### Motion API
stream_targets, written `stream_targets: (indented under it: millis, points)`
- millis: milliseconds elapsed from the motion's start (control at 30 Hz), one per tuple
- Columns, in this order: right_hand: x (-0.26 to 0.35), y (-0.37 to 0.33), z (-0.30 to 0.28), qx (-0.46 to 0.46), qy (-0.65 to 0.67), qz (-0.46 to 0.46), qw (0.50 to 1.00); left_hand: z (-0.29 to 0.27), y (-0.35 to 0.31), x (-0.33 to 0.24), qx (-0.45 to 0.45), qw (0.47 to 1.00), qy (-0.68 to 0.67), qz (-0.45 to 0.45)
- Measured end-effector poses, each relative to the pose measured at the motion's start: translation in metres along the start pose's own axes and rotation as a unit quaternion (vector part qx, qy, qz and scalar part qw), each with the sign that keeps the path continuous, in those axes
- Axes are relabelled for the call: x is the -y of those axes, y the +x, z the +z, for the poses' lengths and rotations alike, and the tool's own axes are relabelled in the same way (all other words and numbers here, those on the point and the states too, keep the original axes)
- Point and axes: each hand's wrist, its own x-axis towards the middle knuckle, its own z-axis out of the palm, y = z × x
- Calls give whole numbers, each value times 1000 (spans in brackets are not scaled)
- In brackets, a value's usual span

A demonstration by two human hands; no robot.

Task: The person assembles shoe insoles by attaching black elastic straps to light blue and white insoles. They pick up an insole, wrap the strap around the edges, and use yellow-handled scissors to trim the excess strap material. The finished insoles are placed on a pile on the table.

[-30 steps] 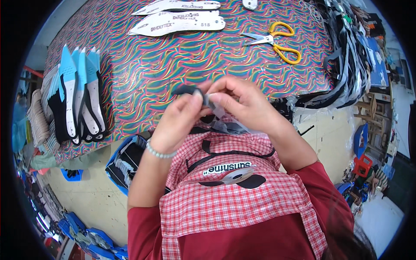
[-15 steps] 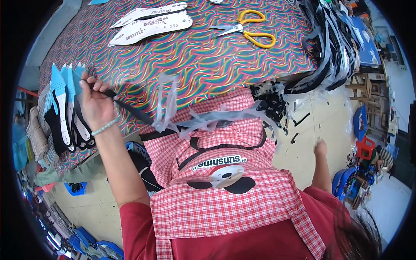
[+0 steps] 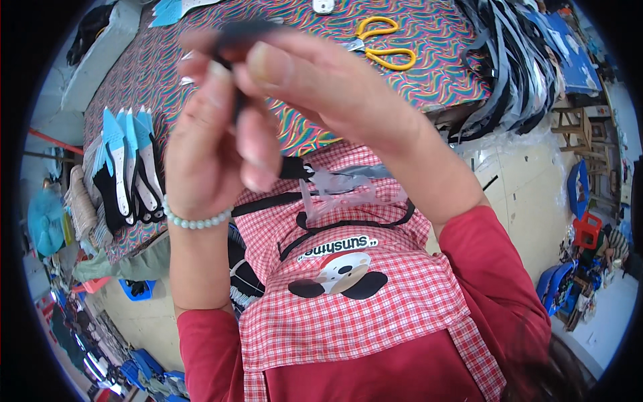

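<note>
Both my hands are raised close to the camera over the patterned cloth on the table (image 3: 301, 137). My left hand (image 3: 207, 144), with a pale green bead bracelet (image 3: 201, 221) at the wrist, pinches a blurred black strip (image 3: 248, 33). My right hand (image 3: 315, 77) meets it from the right, its thumb and fingers closed on the same dark strip. More black strip (image 3: 271, 201) and translucent plastic film (image 3: 341, 194) lie across the red checked apron (image 3: 375, 308) on my lap. The join between the strip's upper and lower parts is hidden behind my left hand.
Yellow-handled scissors (image 3: 388, 57) lie beyond my right hand. At the left table edge rests a group of white, blue-tipped pieces (image 3: 117, 161) with black edging. Black and grey strips (image 3: 502, 74) hang off the right corner. Blue bins and a red stool (image 3: 587, 230) stand on the floor.
My right hand has come up from low at the right to join my left hand at the strip. My left hand has moved right and nearer the camera.
</note>
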Motion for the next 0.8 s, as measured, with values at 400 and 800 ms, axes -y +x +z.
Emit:
stream_targets:
  millis: [400, 800]
  points:
    - [-71, -88, -19, -204, -225, 76, 950, -149, -5, -66, -222, 950, -99, 196]
    - [-48, -269, -108, -476, -535, 204, 667, -229, 12, -47, -330, 908, -119, 228]
